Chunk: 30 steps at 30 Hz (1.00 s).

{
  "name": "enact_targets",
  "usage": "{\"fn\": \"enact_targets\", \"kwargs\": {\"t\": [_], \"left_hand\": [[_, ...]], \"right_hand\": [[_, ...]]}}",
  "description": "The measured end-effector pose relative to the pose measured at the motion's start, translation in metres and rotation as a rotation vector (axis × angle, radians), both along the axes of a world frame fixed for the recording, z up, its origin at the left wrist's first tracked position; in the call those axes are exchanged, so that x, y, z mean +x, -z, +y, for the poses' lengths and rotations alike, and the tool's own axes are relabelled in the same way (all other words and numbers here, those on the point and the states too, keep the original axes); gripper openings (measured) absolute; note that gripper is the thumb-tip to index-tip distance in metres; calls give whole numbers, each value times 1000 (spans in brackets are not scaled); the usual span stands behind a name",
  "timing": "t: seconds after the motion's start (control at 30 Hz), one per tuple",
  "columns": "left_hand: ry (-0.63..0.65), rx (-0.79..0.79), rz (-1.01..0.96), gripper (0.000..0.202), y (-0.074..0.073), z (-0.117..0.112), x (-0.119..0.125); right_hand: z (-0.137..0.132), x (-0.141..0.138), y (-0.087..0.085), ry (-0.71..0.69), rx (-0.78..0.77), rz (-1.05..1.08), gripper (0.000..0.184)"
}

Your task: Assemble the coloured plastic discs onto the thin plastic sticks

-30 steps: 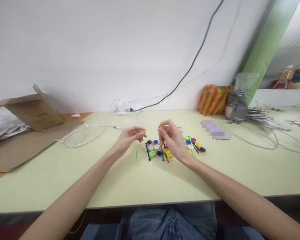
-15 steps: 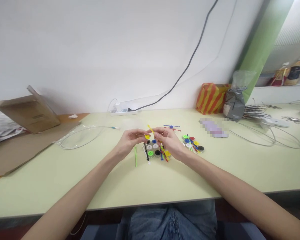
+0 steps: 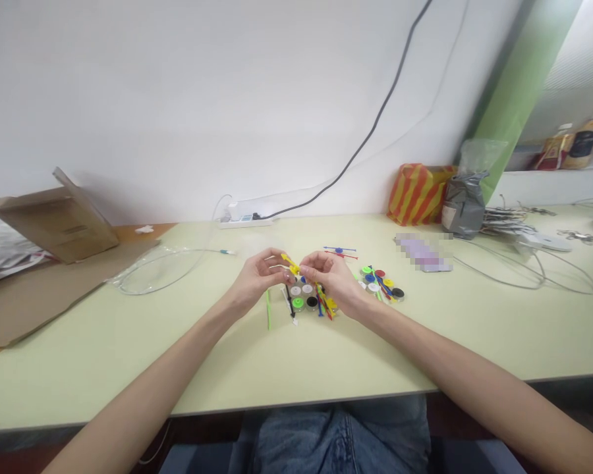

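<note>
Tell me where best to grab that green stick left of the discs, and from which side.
Probably pinch the green stick across its narrow width, near the middle, coming down from the near side. It is long, thin and seems to lie flat, pointing away from you; your left hand hovers by its far end and the black stick lies to its right.

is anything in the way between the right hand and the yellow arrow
Nothing visible: the right hand's fingertips are right at the near end of the yellow arrow. The left hand is on its other side, and the coloured discs lie on the table, not between them.
</note>
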<state>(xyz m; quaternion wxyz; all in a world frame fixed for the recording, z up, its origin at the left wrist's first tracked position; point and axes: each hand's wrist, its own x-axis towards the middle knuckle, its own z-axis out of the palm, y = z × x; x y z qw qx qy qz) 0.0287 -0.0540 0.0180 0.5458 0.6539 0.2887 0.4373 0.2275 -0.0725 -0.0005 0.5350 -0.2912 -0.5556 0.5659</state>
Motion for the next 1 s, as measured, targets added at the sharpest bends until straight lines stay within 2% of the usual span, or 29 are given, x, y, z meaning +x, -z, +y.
{"fn": "enact_targets", "kwargs": {"t": [0.2, 0.47, 0.67, 0.87, 1.0], "left_hand": [[7, 26, 35, 22, 2, 0, 0], [-19, 21, -38, 32, 0, -3, 2], [-1, 83, 21, 24, 0, -2, -1], [-6, 78, 16, 26, -1, -5, 1], [-59, 59, -9, 30, -1, -6, 5]], "right_hand": [[-2, 0, -1, -20, -3, 1, 40], [-5, -4, -1, -39, -13, 32, 44], [-7, -4, -3, -54, -22, 35, 42], [-8, -3, -4, -60, -30, 26, 42], [-9, -3, -6, -65, -43, 20, 43]]}}
